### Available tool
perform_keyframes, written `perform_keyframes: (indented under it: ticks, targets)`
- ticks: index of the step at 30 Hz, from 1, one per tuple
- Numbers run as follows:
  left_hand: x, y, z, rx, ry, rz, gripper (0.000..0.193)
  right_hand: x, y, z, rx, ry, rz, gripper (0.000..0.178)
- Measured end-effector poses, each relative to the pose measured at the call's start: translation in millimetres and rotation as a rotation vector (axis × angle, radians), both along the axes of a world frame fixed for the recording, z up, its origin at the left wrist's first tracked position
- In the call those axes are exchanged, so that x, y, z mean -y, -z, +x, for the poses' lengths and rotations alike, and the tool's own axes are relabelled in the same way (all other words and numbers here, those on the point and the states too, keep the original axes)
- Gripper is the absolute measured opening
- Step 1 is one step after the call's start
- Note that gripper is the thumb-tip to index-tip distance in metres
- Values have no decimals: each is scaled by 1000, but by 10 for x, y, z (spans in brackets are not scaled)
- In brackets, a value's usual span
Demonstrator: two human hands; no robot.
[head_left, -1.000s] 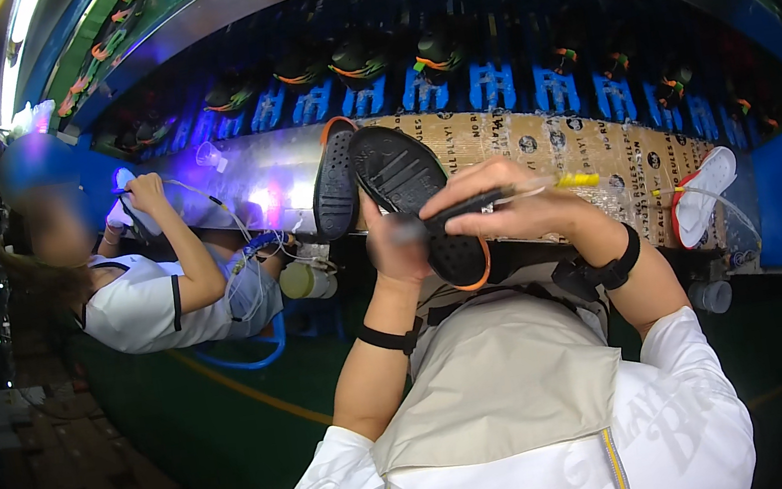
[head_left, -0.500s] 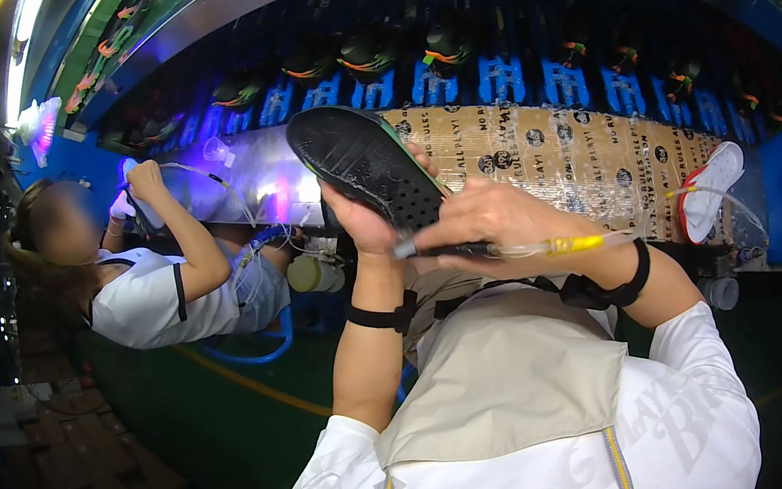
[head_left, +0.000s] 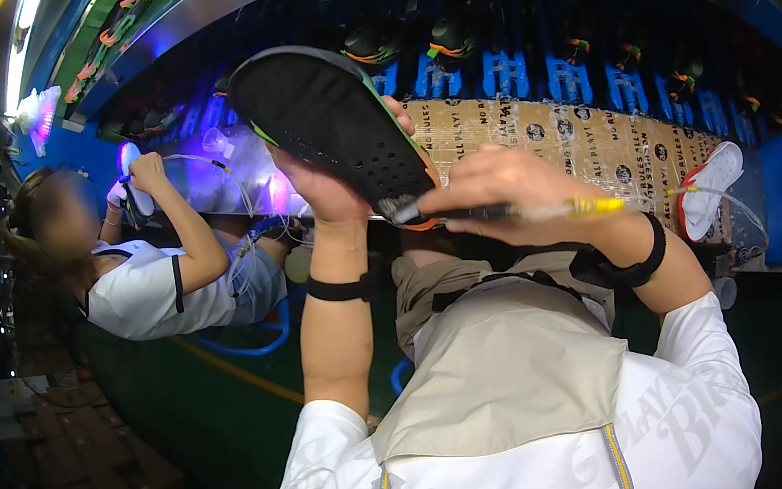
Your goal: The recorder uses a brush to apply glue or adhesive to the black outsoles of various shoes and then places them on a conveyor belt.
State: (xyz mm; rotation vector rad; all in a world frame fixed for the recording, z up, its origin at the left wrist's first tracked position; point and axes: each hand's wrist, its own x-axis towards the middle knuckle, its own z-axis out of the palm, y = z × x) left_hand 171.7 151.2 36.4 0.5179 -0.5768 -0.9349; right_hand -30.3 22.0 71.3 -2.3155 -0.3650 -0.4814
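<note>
A black shoe sole (head_left: 316, 114) with green and orange along its edge and small holes near its heel is raised in front of me. My left hand (head_left: 327, 185) grips it from below, fingers wrapped around its far edge. In my right hand (head_left: 504, 189) is a dark-handled brush (head_left: 478, 215) fed by a clear hose with a yellow fitting (head_left: 595, 205). The brush's greyish tip touches, or nearly touches, the heel end of the sole. My right fingers are closed around the handle and hide part of it.
A white and red shoe sole (head_left: 713, 191) lies at the right end of the cardboard-covered bench (head_left: 589, 149). Behind the bench, dark shoes (head_left: 452, 33) sit by a row of blue holders (head_left: 505, 74). At left, a seated co-worker (head_left: 142, 272) holds another sole (head_left: 136, 186).
The sole has moved nearer and tilted, its toe end shifting left and up. The brush tip has gone slightly right and down, to the heel end. The co-worker's hands have shifted slightly.
</note>
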Motion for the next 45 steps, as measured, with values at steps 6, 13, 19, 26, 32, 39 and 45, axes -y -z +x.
perform_keyframes:
  ticks: [6, 13, 19, 26, 32, 39, 45]
  targets:
    - [97, -153, 202, 268, -46, 150, 115, 101, -25, -11, 38, 37, 238, 32]
    - [244, -294, 241, 514, 195, 201, 74, 172, -8, -26, -15, -70, 123, 32]
    - [493, -387, 208, 685, 258, 389, 68, 197, -50, -40, -57, -145, 2, 37]
    - [633, -518, 134, 979, 308, 646, 75, 215, -22, 15, -47, -94, -158, 42]
    - [599, -526, 187, 1084, 285, 712, 76, 201, -21, 42, -90, 3, -194, 40]
    - [306, 154, 459, 396, -3, 364, 70, 358, 105, -103, -22, -9, 219, 29]
    - [-543, 884, 259, -94, -37, 233, 98, 475, 703, -295, -92, 398, 891, 20]
